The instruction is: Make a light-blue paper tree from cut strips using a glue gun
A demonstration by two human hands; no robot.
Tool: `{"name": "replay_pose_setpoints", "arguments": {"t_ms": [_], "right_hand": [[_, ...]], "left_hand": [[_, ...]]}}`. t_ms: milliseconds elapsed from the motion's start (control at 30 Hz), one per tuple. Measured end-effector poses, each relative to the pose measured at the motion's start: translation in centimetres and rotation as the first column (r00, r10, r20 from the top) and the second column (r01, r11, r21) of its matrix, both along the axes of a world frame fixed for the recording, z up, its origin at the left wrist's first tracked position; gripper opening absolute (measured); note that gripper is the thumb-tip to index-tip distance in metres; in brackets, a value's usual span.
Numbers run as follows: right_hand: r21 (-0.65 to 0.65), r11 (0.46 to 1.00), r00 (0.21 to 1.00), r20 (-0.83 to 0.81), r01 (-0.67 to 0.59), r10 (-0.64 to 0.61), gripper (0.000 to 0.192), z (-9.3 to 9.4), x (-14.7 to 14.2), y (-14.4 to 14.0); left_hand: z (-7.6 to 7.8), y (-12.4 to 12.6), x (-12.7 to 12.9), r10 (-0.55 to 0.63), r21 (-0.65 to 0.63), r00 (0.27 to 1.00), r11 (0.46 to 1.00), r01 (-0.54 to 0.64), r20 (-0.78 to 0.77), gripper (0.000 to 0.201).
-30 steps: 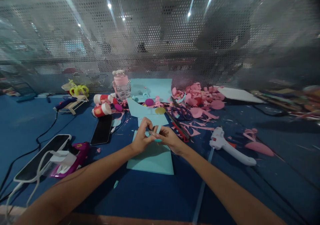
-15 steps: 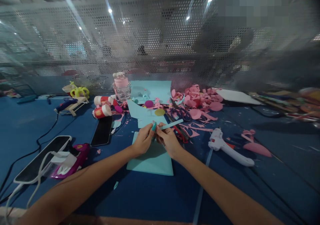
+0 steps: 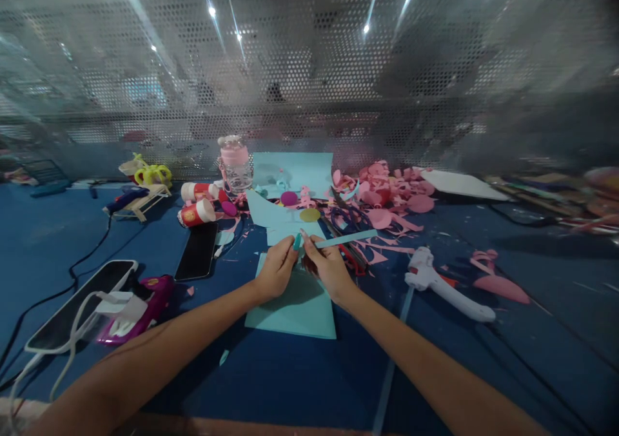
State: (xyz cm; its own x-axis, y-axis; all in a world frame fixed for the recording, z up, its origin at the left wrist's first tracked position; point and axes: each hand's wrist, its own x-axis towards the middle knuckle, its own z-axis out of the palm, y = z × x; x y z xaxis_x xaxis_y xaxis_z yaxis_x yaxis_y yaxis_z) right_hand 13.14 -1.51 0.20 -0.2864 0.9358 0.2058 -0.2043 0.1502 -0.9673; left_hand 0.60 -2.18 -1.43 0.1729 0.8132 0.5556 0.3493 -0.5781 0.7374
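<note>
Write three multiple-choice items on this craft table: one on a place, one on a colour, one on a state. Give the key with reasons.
1. Where does the glue gun lie?
A. right of the hands
B. left of the phone
C. on the teal sheet

2. What colour is the paper strip held in the hands?
A. pink
B. teal
C. yellow

3. How is the strip held?
A. flat on the table
B. pinched by both hands
C. under the scissors

Key: 1 A, it rests on the blue table right of the right hand. 2 B, it matches the teal sheet. 3 B, the left hand and right hand meet at its near end, the rest jutting right.
</note>
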Motion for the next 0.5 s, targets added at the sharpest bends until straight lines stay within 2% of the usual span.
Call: {"name": "replay_pose_setpoints", "arguments": {"t_ms": [167,267,400,500], "right_hand": [[0.047,0.999,0.999,0.03,-0.012,0.01,0.034,0.0,0.2,0.1],[0.017,1.0,1.0,0.013,0.022,-0.022,0.036,0.3,0.1,-0.1],[-0.026,0.998,0.998,-0.004,0.061,-0.061,0.037,0.8,0.0,-0.4],[0.005,0.998,0.998,0.026,0.064,-0.065,0.039,1.1,0.1,-0.5]], "left_hand": [[0.2,-0.2,0.0,-0.018,0.04,1.0,0.999,0.018,0.001,0.026],[0.3,-0.2,-0.3,-0.012,0.174,0.996,0.984,0.028,-0.089,0.029],[0.4,0.1,-0.8,0.115,0.395,0.93,0.918,0.035,-0.35,0.028],[0.5,0.2,-0.9,0.235,0.496,0.876,0.868,0.006,-0.421,0.025]]}}
